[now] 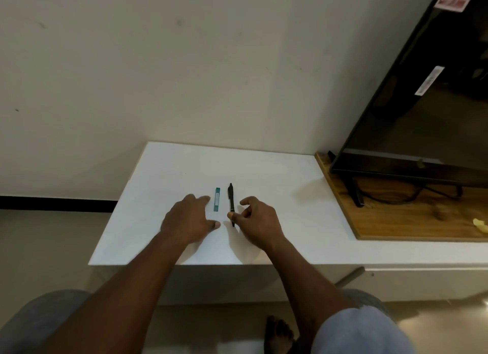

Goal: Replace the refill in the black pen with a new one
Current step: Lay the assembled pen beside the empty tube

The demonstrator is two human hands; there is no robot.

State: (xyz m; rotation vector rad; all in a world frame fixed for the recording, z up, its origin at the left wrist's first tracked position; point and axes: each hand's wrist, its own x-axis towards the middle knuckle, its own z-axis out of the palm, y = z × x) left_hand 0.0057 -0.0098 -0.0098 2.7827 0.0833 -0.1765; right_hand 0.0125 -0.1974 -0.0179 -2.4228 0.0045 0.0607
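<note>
A black pen (231, 201) lies on the white table (277, 184), pointing away from me. Just left of it lies a slim green refill packet (216, 199), parallel to the pen. My right hand (257, 221) is beside the pen's near end, fingers curled and apart, the thumb tip touching or almost touching the barrel; it holds nothing. My left hand (191, 219) rests flat on the table left of the packet, fingers spread, fingertips close to the packet's near end.
A black TV (412, 102) stands on a wooden board (412, 216) at the right, with a cable and a small yellow object (479, 225). The wall is directly behind the table. My knees and a bare foot are below the table's front edge.
</note>
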